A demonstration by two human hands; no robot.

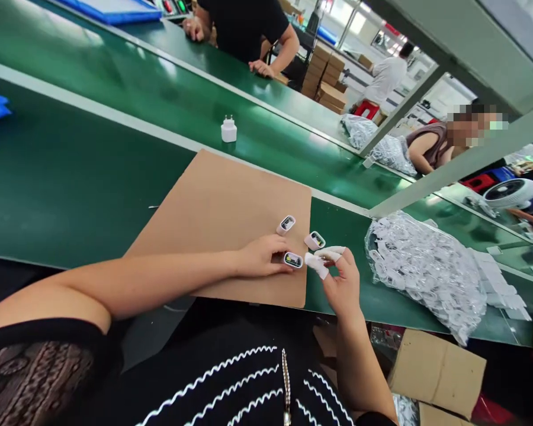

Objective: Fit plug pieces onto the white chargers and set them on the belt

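While my left hand (266, 254) pinches a white oval plastic shell (293, 260) over the brown cardboard sheet (222, 201) | right hand (344, 284): white-capped fingertips close together just beside it, can't tell if gripping | open-ended: mine, a far white shell (286, 225), a right-side white shell (314, 240) | closed-looking: one white two-pin adapter (228, 130), far green belt (169, 97) | remaining, I'd judge: all three

The small white cases (293, 260) look like smooth, hard plastic, the brown sheet (213, 213) looks like dull cardboard, the green table top (62, 189) is smooth and shiny, the big bag (426, 266) is crinkly, shiny, see-through plastic, and the white finger covers (317, 266) look dull.
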